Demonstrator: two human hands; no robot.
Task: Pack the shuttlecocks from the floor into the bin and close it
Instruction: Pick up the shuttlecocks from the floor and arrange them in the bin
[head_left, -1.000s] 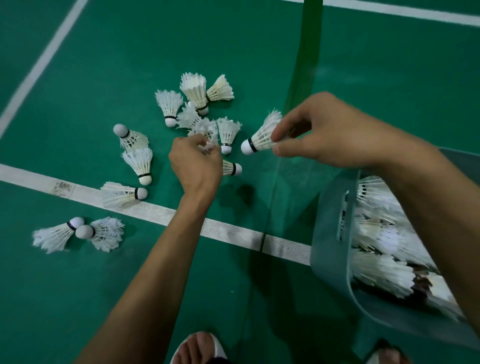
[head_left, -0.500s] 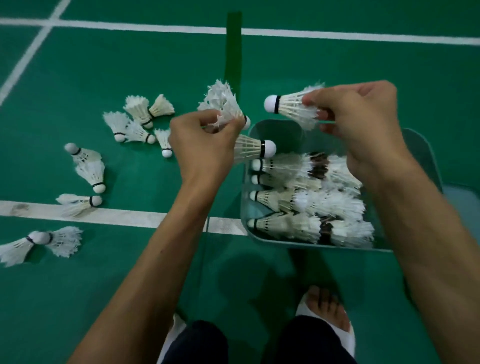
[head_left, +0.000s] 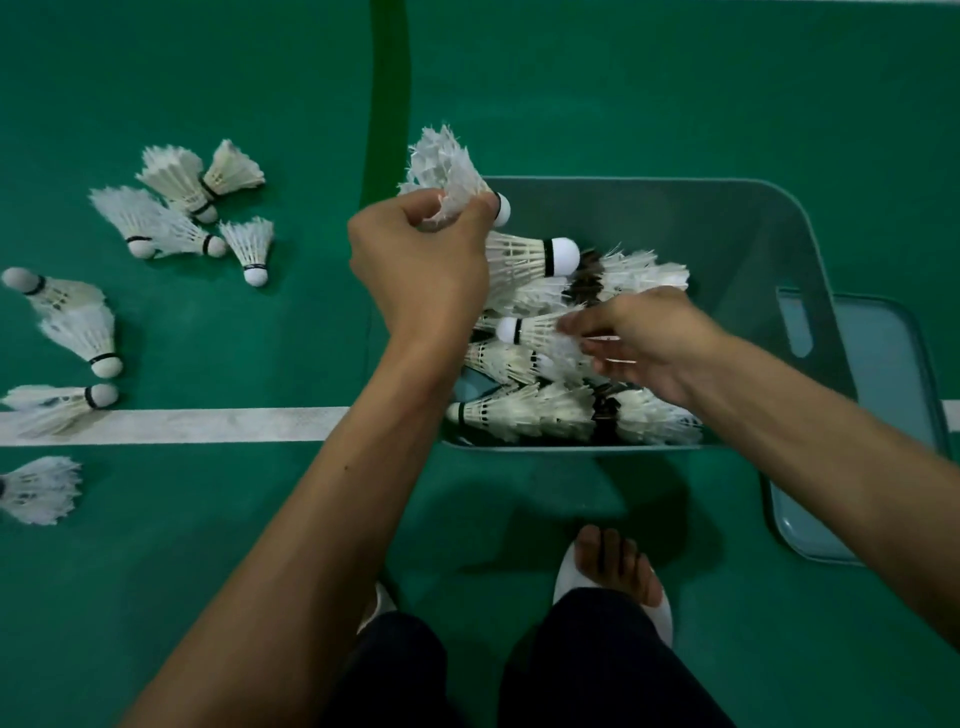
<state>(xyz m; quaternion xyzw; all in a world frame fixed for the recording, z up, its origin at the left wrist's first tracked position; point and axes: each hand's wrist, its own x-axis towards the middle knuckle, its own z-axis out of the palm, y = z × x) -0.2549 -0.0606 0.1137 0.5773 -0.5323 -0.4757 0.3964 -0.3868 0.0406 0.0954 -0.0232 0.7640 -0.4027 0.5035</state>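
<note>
left hand (head_left: 421, 265) gripping a few shuttlecocks (head_left: 447, 176) over the bin (head_left: 748, 228) rim mid frame, right hand (head_left: 644, 343) down among the packed ones, loose birdies (head_left: 176, 208) left side, lid (head_left: 883, 395) far right

- A green court floor (head_left: 675, 88) fills the whole view, matte and evenly lit.
- A white line (head_left: 208, 425) crosses it from the left edge.
- A brighter green stripe (head_left: 388, 78) runs down from the top edge.
- Soft dark shadows lie on the floor near the bottom.
</note>
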